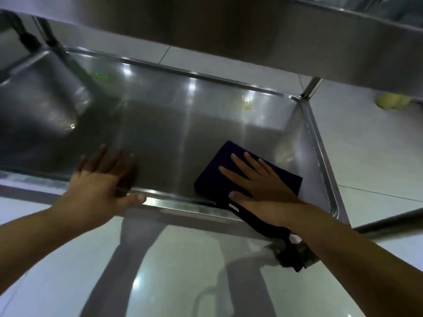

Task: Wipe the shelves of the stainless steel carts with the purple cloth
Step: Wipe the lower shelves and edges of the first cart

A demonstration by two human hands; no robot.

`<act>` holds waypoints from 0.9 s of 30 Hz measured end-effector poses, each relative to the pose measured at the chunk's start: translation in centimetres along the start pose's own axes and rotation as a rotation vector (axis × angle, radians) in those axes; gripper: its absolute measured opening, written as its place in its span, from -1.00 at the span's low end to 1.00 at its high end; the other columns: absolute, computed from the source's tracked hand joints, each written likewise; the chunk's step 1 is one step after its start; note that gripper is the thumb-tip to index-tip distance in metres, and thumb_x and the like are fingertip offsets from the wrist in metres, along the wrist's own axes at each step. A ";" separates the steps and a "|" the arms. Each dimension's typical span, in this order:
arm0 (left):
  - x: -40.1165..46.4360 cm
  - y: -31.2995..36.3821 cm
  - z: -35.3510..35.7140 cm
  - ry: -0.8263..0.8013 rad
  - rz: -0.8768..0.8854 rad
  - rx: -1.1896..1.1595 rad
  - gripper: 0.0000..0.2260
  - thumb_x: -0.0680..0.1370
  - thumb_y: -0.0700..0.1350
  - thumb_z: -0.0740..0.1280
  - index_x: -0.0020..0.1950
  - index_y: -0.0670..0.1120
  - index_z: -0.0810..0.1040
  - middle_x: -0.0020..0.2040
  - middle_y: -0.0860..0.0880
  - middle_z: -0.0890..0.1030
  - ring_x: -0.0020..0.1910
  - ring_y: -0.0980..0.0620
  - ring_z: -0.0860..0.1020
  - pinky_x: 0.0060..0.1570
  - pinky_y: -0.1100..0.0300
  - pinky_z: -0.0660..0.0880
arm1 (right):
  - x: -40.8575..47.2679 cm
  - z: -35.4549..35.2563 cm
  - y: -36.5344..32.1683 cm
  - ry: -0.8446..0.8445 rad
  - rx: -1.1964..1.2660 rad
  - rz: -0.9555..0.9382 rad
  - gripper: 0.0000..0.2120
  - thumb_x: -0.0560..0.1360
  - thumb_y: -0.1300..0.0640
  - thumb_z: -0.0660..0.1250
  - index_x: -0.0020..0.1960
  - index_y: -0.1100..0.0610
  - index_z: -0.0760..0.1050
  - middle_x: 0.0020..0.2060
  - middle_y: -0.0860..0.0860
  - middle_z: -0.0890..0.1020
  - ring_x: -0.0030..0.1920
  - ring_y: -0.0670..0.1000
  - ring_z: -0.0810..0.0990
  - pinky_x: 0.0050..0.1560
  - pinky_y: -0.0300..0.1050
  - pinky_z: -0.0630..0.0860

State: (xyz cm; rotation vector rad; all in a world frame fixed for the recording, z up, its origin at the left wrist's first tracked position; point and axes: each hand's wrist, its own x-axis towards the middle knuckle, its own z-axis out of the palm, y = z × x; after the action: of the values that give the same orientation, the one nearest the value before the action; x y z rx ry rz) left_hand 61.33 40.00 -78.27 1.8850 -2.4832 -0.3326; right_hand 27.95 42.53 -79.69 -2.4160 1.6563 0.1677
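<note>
A folded dark purple cloth (pixel 212 177) lies flat on the lower stainless steel shelf (pixel 160 124) of the cart, near its front right corner. My right hand (pixel 258 184) presses down on the cloth with straight, spread fingers. My left hand (pixel 103 179) rests flat on the shelf's front rim, fingers reaching onto the steel surface and thumb along the edge. A yellowish stain (pixel 247 104) shows on the shelf near the far rim.
The cart's upper shelf (pixel 229 26) overhangs the lower one closely. An upright post (pixel 311 88) stands at the far right corner and another post (pixel 61 51) at the far left. A caster wheel (pixel 295 255) sits below the front right corner. Glossy tiled floor surrounds the cart; a yellow object (pixel 391 100) lies at the right.
</note>
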 end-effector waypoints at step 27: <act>0.8 -2.1 0.6 -0.063 0.024 0.056 0.16 0.10 0.58 -0.32 0.52 -0.13 -0.31 0.54 -0.04 -0.27 0.37 0.14 -0.39 0.44 0.11 -0.25 | 6.7 0.1 -8.8 0.000 0.007 -0.027 -0.49 0.55 -0.30 -0.24 0.45 -0.35 -0.34 0.51 -0.11 -0.32 0.46 -0.04 -0.46 0.42 -0.03 -0.46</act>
State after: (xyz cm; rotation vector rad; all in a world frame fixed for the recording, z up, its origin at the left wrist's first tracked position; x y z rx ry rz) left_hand 63.08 38.81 -79.33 1.8927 -2.5793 -0.3308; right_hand 38.61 39.57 -80.29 -2.4320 1.6202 0.1580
